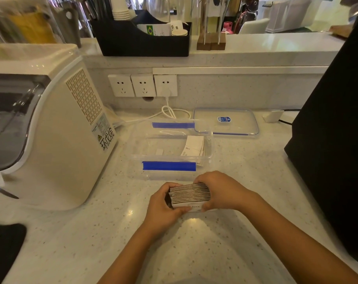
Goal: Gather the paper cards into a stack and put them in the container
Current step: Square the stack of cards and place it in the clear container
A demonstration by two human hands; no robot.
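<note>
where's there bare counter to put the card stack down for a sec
Bare counter runs right of the open container, between it, the lid and the black unit; also below both hands, toward the camera. The strip between the white machine and container is narrow. The stack is held in the left hand and right hand.

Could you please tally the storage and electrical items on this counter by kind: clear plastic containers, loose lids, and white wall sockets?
Clear plastic container with blue clips: 1
Clear flat lid with blue seal: 1
White wall sockets: 3
Total: 5
</note>
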